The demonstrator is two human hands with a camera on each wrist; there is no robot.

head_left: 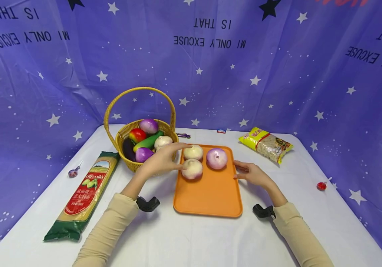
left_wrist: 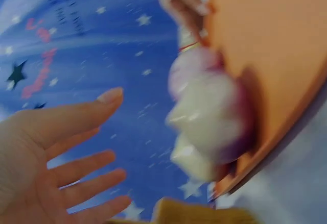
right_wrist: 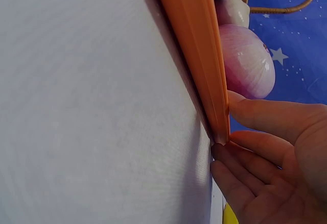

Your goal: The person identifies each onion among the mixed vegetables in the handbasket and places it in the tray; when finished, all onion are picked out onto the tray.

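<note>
Setting onions (head_left: 192, 171) on the tray (head_left: 207, 196) seems in hand; left grip (head_left: 162, 161) spread, empty, any contact blurred; right grip (head_left: 252, 174) relaxed against the tray; next calls for withdrawing left.

"Olivoilà" with Chinese characters on a noodle packet (head_left: 85, 193), upside-down "ONLY EXCUSE" and "IS THAT" on a purple curtain (head_left: 211, 79), Chinese characters on a yellow bag (head_left: 267, 145)

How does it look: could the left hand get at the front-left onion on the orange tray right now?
Probably yes: the left hand, fingers spread, is right beside that onion, and nothing visible blocks the way between them.
</note>
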